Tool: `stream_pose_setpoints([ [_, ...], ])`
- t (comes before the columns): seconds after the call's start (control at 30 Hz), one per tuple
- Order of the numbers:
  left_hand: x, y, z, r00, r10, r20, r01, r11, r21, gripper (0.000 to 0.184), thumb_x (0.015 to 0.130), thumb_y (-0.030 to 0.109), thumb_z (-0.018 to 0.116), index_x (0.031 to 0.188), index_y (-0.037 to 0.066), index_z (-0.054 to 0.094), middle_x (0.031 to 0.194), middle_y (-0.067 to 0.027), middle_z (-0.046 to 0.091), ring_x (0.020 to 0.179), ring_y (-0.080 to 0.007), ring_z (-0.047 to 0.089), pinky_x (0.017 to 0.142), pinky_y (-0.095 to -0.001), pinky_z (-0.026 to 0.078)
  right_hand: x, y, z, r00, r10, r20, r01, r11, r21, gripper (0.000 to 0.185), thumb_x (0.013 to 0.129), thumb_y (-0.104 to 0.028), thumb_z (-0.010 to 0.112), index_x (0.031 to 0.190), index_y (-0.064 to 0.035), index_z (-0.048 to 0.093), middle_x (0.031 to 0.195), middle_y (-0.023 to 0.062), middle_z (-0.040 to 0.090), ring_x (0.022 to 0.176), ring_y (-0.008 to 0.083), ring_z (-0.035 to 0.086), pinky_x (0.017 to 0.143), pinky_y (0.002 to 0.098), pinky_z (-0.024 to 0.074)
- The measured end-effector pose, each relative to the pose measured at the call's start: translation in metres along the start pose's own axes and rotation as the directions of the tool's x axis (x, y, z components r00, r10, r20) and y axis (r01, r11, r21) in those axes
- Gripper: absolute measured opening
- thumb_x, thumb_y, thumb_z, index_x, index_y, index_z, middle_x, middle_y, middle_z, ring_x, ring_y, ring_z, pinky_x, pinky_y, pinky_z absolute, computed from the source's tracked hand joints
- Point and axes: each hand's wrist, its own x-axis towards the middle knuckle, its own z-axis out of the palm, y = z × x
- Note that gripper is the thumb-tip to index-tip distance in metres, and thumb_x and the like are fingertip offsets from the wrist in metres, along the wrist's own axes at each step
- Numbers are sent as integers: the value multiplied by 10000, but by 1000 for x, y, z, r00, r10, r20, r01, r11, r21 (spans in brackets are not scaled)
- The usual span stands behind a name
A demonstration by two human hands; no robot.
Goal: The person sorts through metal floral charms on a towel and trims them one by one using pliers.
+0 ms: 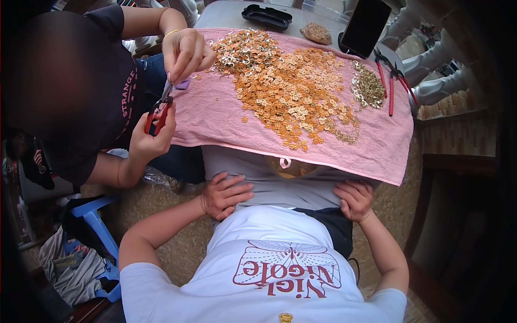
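My left hand (228, 195) lies on my left thigh, on the grey cloth of my trousers (274, 185), with its fingers spread. On the other thigh rests my right hand (355, 201), fingers loosely bent and holding nothing. Both are below the front edge of a pink towel (377, 153) that covers the table. On the towel spreads a large heap of small gold-coloured flower-like pieces (293, 94). A pile of metal rings or links (245, 51) lies behind it, and a smaller pile of tiny gold-coloured parts (368, 86) sits to the right.
At the left, a co-worker's hand grips red-handled pliers (160, 114) near their other hand (188, 54). More red-handled pliers (391, 89) lie at the right. A dark phone (366, 27), a black tray (267, 16) and a small bag of beads (316, 33) stand behind.
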Motion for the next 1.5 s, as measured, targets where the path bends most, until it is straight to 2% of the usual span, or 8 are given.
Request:
stream_pose_setpoints([
  [0.13, 0, 0, 0, 1000, -8, -6, 8, 999, -34, 538, 885, 321, 437, 1355, 156, 640, 1463, -31, 584, 1380, -237, 496, 1223, -450, 124, 0, 0, 1, 1000, -3, -3, 3, 1000, -2, 294, 873, -240, 593, 1106, -176, 762, 1156, -34, 734, 1062, 175, 654, 1066, 347, 367],
  [0.47, 1, 0, -1, 1000, 3, -13, -3, 1000, -12, 538, 894, 329, 425, 1355, 155, 640, 1461, -31, 585, 1379, -235, 496, 1223, -450, 125, 1, 0, 0, 1000, 0, -6, 0, 1000, 6, 293, 872, -238, 596, 1106, -177, 762, 1150, -34, 735, 1055, 175, 655, 1058, 347, 372],
  [0.63, 0, 0, 0, 1000, 2, 0, -2, 1000, 8, 537, 945, 374, 364, 1327, 149, 668, 1429, -35, 611, 1355, -248, 500, 1219, -450, 119, 2, -1, -1, 1000, 0, -9, 0, 1000, 6, 294, 871, -235, 598, 1108, -176, 762, 1150, -35, 735, 1056, 175, 656, 1051, 346, 378],
  [0.77, 2, 1, 0, 1000, 7, -28, -7, 1000, -4, 543, 899, 340, 413, 1356, 154, 641, 1454, -30, 591, 1370, -235, 501, 1219, -445, 135, 0, 0, 1, 1000, 2, -12, -2, 1000, 13, 297, 869, -235, 602, 1112, -177, 762, 1155, -36, 734, 1059, 170, 657, 1047, 346, 383],
  [1.5, 0, 1, 1, 1000, 1, -24, 0, 999, 32, 529, 922, 354, 399, 1336, 148, 658, 1431, -36, 610, 1345, -246, 519, 1206, -443, 162, 4, -2, -3, 1000, -3, -4, 3, 1000, 25, 287, 866, -216, 618, 1113, -170, 756, 1159, -35, 735, 1059, 168, 660, 1039, 347, 391],
])
